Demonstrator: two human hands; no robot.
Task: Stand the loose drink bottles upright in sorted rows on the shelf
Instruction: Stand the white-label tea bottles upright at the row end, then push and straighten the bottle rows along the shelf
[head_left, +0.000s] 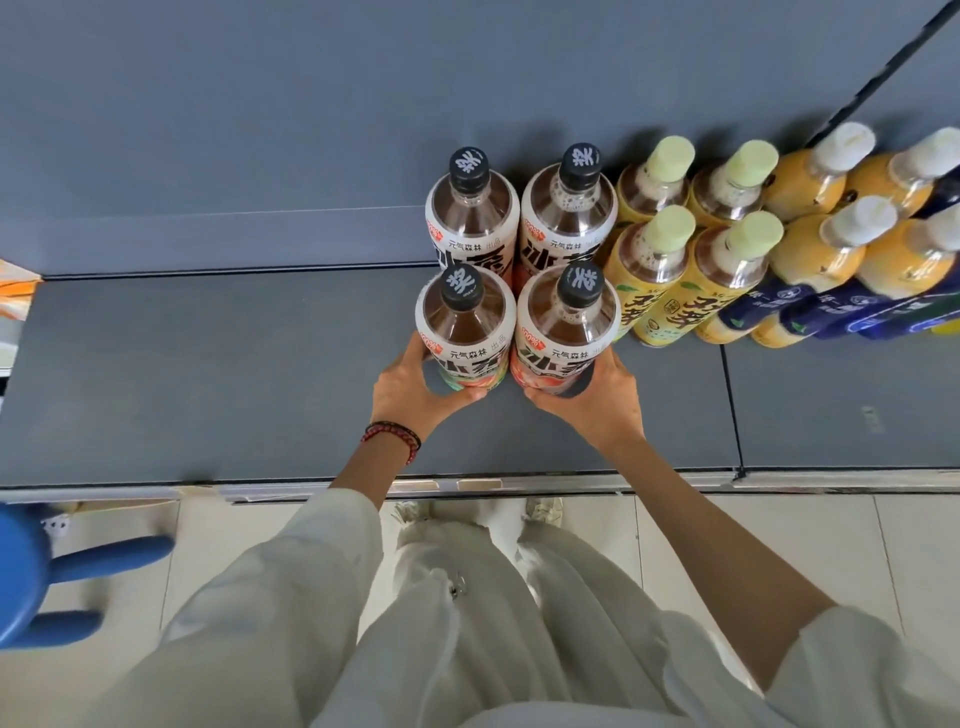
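Observation:
On the grey shelf (208, 374) several drink bottles stand upright in rows. Two black-capped iced tea bottles (472, 213) stand at the back. In front of them my left hand (410, 389) grips the base of the front left tea bottle (462, 322), and my right hand (597, 395) grips the base of the front right tea bottle (569, 322). To the right stand yellow-labelled bottles with pale green caps (660, 270), then orange juice bottles with white caps and blue labels (831, 260).
The shelf's front edge (467, 486) runs across below my wrists. A seam (730, 405) divides the shelf board on the right. A blue stool (52, 571) stands on the tiled floor at the left. An orange and white package (15, 291) shows at the left edge.

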